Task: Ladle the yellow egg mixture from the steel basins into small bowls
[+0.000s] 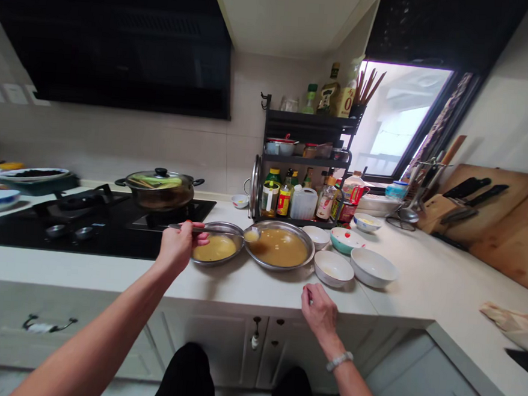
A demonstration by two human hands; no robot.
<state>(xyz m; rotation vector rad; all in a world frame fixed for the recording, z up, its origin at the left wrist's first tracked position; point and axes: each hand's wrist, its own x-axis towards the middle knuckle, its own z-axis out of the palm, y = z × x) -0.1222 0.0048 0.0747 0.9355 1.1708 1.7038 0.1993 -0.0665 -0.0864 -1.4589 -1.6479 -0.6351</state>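
My left hand [178,244] is closed round the handle of a metal ladle [225,232]; its bowl holds yellow-brown liquid and hovers between two steel bowls. The smaller steel bowl [216,249] sits just right of that hand, the larger steel bowl [280,247] beyond it, both holding the same liquid. My right hand [320,311] rests on the front edge of the white counter [249,284], fingers curled loosely, nothing visible in it. Two white bowls [332,269] [373,268] stand just past it.
A lidded pot [160,189] sits on the black hob [90,225] at left. A black rack [305,164] of bottles and jars stands behind the bowls. Small bowls [346,240], a knife block and wooden boards [511,221] lie to the right. Plates [30,175] are at far left.
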